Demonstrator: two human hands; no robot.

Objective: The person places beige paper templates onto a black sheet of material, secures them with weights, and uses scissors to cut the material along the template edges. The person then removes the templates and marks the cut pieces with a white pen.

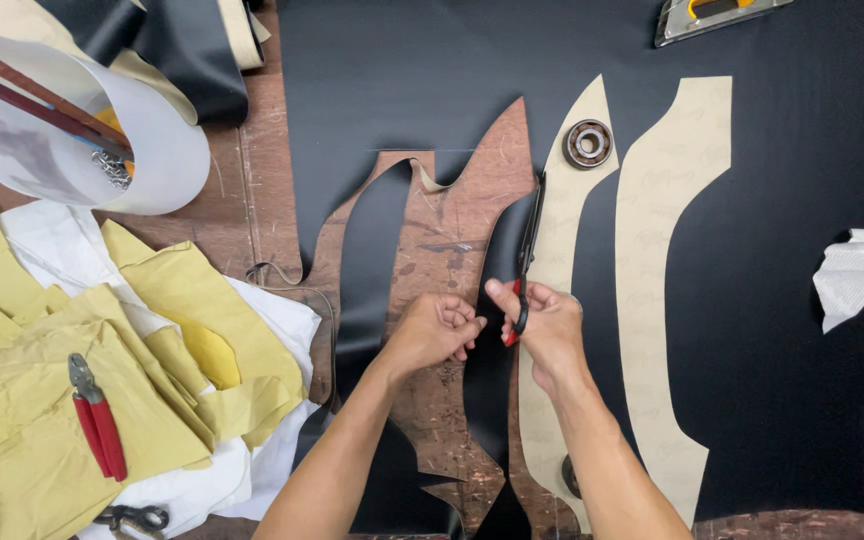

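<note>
Both forearms reach up from the near edge; the right hand [550, 325] is closed around the red handles of scissors [528, 250] whose blades run along the edge of a tan paper pattern [564, 215] lying on black leather [782, 330]. The left hand [437, 330] is curled shut, pinching the cut leather strip just beside them. A round metal bearing [588, 143] weighs the pattern down on the desk [447, 215].

The black sheet [772, 250] looks like smooth, matt leather or vinyl, with a faint sheen near the top. The tan templates [667, 250] are dull card or paper. The scissors [529, 250] have dark metal blades and red plastic handles. The bearing ring [588, 143] is shiny metal. The tabletop [452, 230] is worn, scratched brown wood. The yellow scraps [42, 390] are crumpled matt paper or cloth
</note>
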